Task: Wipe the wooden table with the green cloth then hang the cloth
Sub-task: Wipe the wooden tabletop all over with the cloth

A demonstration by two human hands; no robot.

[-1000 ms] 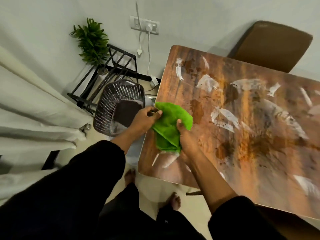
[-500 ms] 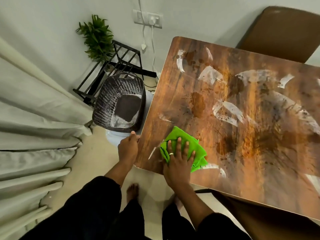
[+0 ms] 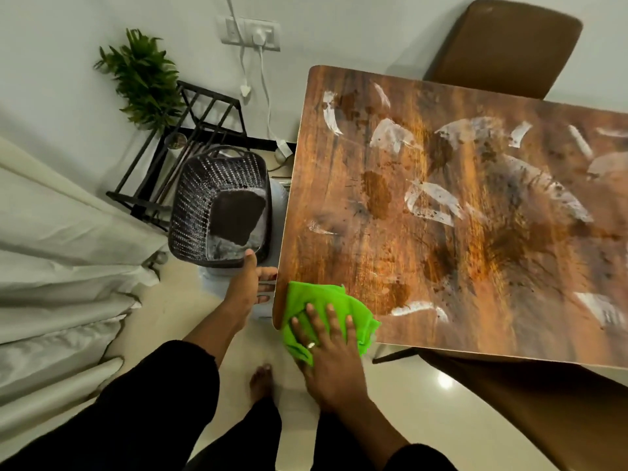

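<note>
The green cloth [image 3: 307, 297] lies bunched on the near left corner of the wooden table [image 3: 339, 253], partly hanging over the front edge. My right hand [image 3: 329, 355] presses flat on it with fingers spread and a ring showing. My left hand [image 3: 246, 287] sits just off the table's left edge, fingers pointing toward the edge and thumb up, holding nothing. White smears and dark brown stains cover most of the tabletop.
A dark woven basket [image 3: 204, 205] stands on the floor left of the table, close to my left hand. Behind it are a black metal rack [image 3: 207, 113] and a green plant [image 3: 142, 76]. A brown chair [image 3: 503, 45] stands at the far side, white curtains [image 3: 51, 249] at left.
A second ago both hands held the cloth bunched above the table's left edge. The right hand then laid it flat and slid it to the near left corner; the left hand let go.
</note>
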